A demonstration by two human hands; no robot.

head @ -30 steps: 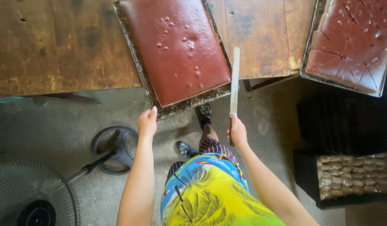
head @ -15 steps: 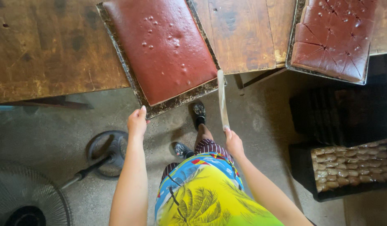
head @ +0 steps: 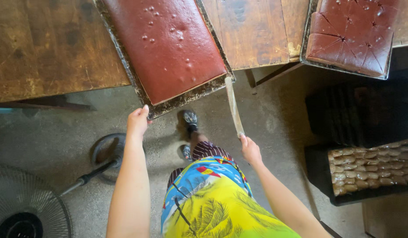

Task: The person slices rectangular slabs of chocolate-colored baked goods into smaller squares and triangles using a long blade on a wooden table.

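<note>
Left hand [head: 137, 121] grips the overhanging corner of the baking tray [head: 124, 57]; right hand [head: 250, 150] is closed on a long knife [head: 233, 105]. The tray could tip off the wooden table [head: 45, 48].
</note>
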